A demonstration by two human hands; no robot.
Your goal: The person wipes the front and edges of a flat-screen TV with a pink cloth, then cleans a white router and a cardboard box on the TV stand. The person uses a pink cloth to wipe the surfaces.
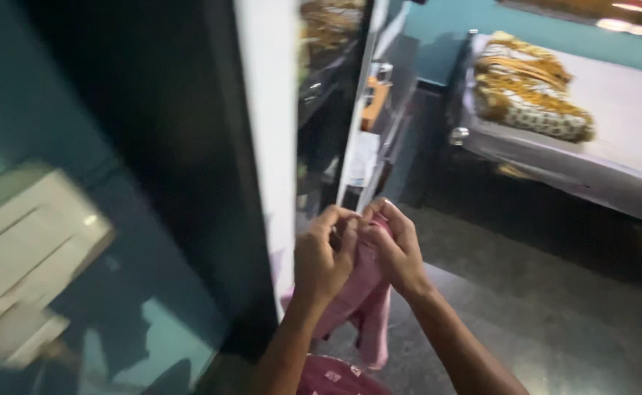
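Note:
Both my hands are raised together in front of me, gripping a pink cloth (365, 303) that hangs down between my forearms. My left hand (323, 256) pinches its upper edge with closed fingers. My right hand (394, 247) is closed on the cloth from the right, fingertips touching the left hand's. The frame is blurred by motion. A patterned pink garment (335, 377) shows at the bottom edge below my arms.
A tall dark glossy cupboard door (153, 146) with a white edge (273, 110) stands just left of my hands. Behind is an open shelf area (350, 88). A bed (628, 146) with a folded yellow patterned blanket (533, 88) is at the right, over grey stone floor (540, 292).

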